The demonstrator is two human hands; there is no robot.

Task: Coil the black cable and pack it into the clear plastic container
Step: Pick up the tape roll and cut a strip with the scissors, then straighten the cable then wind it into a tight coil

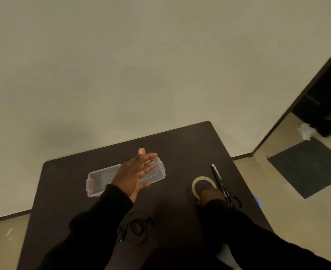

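A dark table [180, 149] set against a pale wall is seen from above, with the things for a cable-packing job laid out on it. The left hand [136, 175] is held open above the box [96, 182], fingers spread and palm turned inward, with nothing in it; the clear box lies on the table with its lid apparently on, though this cannot be told for certain behind the hand. The right hand [207, 192] is laid on a tape roll [196, 182] at the right of the table, its fingers curled over the ring; whether the roll is actually gripped cannot be told. Scissors [220, 182] lie just beside the roll, blades pointing away from the person.

The cable [138, 228] is found near the front edge, between the two sleeves, lying loose in a rough, uneven loop and untouched by either hand. It is well apart from the box.

The coiling is judged not yet properly in hand: the cable is only loosely gathered and nothing has been packed. Tape appears to be being fetched, presumably for binding the coil. Next, the cable would need to be picked up, wound into tight, even loops small enough for the box, and held pinched while it is bound. The lid, if shut, would have to be unclipped first. Springing loops are the likely trouble.
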